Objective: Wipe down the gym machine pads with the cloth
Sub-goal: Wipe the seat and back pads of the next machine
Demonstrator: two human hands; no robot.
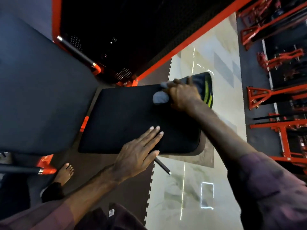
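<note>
Seat pad (126,117): long axis runs L–R in our view.
Hands: our right (183,95) bunches the cloth (160,97); left (137,151) flat, fingers spread.
Hidden: most of cloth under our fingers.

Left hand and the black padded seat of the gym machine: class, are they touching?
Touching. The head view shows the left hand lying flat, fingers spread, directly on the black padded seat near its front edge, with no gap visible.
</note>
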